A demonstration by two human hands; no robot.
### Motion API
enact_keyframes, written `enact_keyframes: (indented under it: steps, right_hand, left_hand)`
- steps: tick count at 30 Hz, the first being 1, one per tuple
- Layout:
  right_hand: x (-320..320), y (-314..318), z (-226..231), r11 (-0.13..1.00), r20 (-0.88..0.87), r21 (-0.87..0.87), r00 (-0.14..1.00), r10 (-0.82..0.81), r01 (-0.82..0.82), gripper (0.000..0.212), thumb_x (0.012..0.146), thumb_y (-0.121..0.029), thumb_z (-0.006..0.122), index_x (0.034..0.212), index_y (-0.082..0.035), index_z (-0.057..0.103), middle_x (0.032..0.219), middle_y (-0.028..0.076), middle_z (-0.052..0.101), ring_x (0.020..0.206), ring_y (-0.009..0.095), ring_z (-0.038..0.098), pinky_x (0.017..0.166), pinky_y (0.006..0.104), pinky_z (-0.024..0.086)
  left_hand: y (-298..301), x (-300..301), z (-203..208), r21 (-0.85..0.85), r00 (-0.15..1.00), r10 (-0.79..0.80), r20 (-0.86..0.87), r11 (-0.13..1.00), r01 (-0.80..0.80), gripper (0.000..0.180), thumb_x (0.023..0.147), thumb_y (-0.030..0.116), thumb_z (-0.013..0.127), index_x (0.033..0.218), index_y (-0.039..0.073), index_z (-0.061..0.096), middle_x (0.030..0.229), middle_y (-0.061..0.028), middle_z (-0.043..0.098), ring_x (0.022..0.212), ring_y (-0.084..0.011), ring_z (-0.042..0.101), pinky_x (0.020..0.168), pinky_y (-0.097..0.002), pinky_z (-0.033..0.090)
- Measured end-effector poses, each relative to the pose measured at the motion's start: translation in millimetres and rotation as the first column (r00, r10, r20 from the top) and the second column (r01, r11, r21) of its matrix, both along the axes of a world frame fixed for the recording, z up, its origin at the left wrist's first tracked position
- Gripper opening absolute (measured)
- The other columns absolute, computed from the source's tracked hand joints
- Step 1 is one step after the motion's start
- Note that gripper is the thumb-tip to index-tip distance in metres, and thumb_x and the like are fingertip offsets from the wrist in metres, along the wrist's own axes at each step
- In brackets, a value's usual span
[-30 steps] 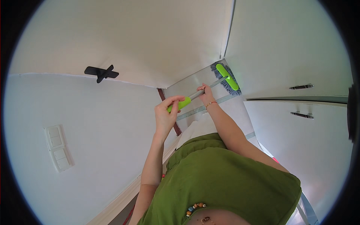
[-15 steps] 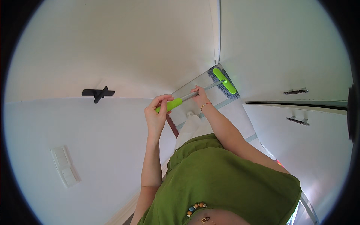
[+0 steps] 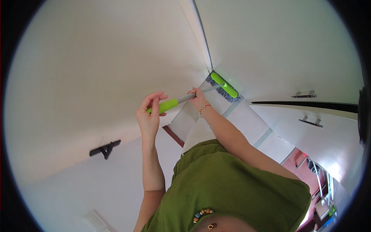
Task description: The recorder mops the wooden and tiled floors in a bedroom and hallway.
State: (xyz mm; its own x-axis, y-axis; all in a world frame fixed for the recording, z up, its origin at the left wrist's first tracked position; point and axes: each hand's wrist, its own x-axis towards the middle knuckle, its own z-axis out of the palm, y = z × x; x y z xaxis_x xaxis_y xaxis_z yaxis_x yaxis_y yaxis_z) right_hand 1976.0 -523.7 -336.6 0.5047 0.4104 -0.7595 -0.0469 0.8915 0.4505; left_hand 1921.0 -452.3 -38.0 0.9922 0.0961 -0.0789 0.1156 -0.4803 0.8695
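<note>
A mop with a bright green head plate [image 3: 228, 89] and a grey fringe [image 3: 234, 99] lies against the floor in the far corner, along the foot of the right-hand white panels. Its slim metal pole [image 3: 185, 98] slants back toward me and ends in a green grip [image 3: 168, 105]. Around that grip is my left hand [image 3: 150, 113], loosely closed with some fingers raised. Lower on the pole, nearer the mop head, my right hand [image 3: 198, 99] is wrapped round the metal; a beaded bracelet circles that wrist.
On my left, a white door surface carries a black handle [image 3: 105, 149], with a white wall switch [image 3: 96, 221] below. White cabinet fronts with metal handles [image 3: 310, 122] stand at right. Pale tiles [image 3: 247, 120] cover the floor. A reddish area with assorted items [image 3: 299, 160] shows at lower right.
My view has turned, so the black handle and switch sit lower and more of the lower right shows. Both hands still hold the mop, its head still in the corner.
</note>
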Motion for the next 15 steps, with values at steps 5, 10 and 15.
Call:
enact_keyframes:
  steps: [5, 10, 15]
  right_hand:
    - [36.2, 19.4, 4.3, 0.995, -0.001, -0.068, 0.997, -0.073, 0.073, 0.018, 0.085, 0.000, 0.050, 0.072, -0.006, 0.039, 0.056, 0.003, 0.043, 0.048, 0.014, 0.043, 0.049, 0.0280, 0.044]
    - [55.7, 8.5, -22.2, 0.970, 0.014, -0.241, 1.000, -0.020, 0.023, 0.012, 0.083, -0.002, 0.056, 0.077, -0.005, 0.045, 0.066, 0.007, 0.051, 0.059, 0.017, 0.054, 0.054, 0.0295, 0.049]
    - [42.5, -15.9, -26.6, 0.900, 0.034, -0.406, 0.982, 0.187, -0.158, 0.015, 0.080, -0.007, 0.057, 0.067, -0.007, 0.050, 0.064, 0.006, 0.055, 0.059, 0.017, 0.054, 0.056, 0.0309, 0.047]
  left_hand:
    - [23.3, 53.2, 7.5, 0.002, 0.997, -0.081, -0.017, 0.997, 0.081, 0.019, 0.094, 0.010, 0.046, 0.101, 0.003, 0.063, 0.089, -0.0056, 0.068, 0.070, -0.0080, 0.061, 0.050, -0.0213, 0.052]
    - [23.3, 89.2, 17.0, 0.008, 0.983, -0.183, -0.026, 0.983, 0.184, 0.020, 0.094, 0.009, 0.044, 0.101, 0.003, 0.063, 0.089, -0.0048, 0.067, 0.068, -0.0068, 0.059, 0.049, -0.0207, 0.049]
    - [12.7, 86.6, 23.0, 0.073, 0.891, -0.453, -0.031, 0.888, 0.454, 0.020, 0.092, 0.003, 0.045, 0.101, 0.003, 0.063, 0.087, -0.0059, 0.067, 0.066, -0.0087, 0.060, 0.049, -0.0231, 0.049]
